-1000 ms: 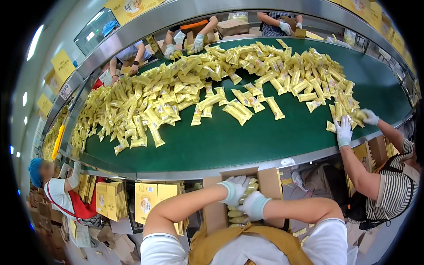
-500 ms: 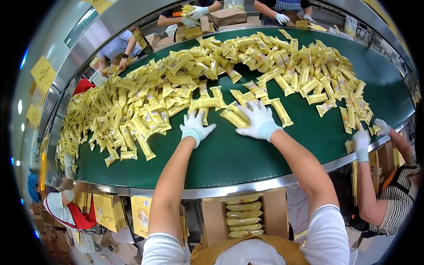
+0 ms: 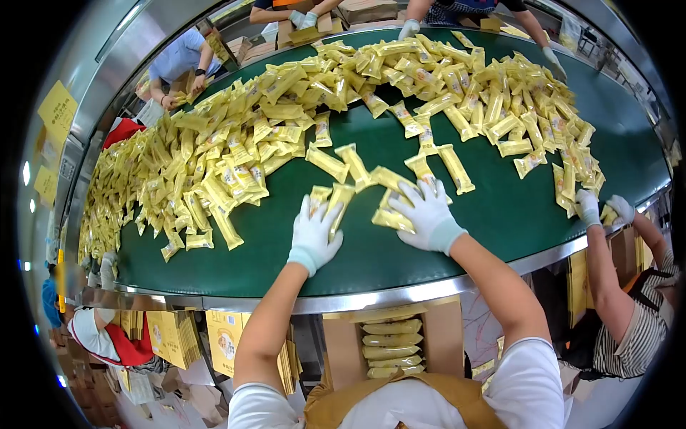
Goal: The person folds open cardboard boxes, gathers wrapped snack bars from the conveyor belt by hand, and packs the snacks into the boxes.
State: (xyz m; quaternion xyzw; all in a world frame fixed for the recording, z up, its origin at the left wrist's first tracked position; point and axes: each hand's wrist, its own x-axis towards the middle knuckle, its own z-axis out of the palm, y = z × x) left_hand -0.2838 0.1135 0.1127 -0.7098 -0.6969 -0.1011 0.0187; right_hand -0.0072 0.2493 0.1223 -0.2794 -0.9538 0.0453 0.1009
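My left hand [image 3: 314, 234], in a white glove, lies on the green conveyor belt [image 3: 371, 264] with its fingers stretched out. Its fingertips touch two yellow snack packets [image 3: 342, 203], one slanting beside the index finger. To the right, my gloved right hand [image 3: 431, 220] is spread over a small cluster of the same packets [image 3: 391, 217]; some are partly hidden under its fingers. Just beyond both hands a few loose packets [image 3: 352, 166] lie at angles on the belt. Neither hand has lifted a packet off the surface.
A large heap of yellow packets [image 3: 236, 143] curves across the belt. Below its metal edge [image 3: 386, 294] stands an open carton [image 3: 444, 336] holding stacked packets. Folded yellow boxes [image 3: 171, 339] are at left. Co-workers' gloved hands [image 3: 590, 207] work around the belt.
Both my hands have moved slightly nearer the belt edge, and packets under them have come along. Across the belt, a co-worker's arms now reach out over it.
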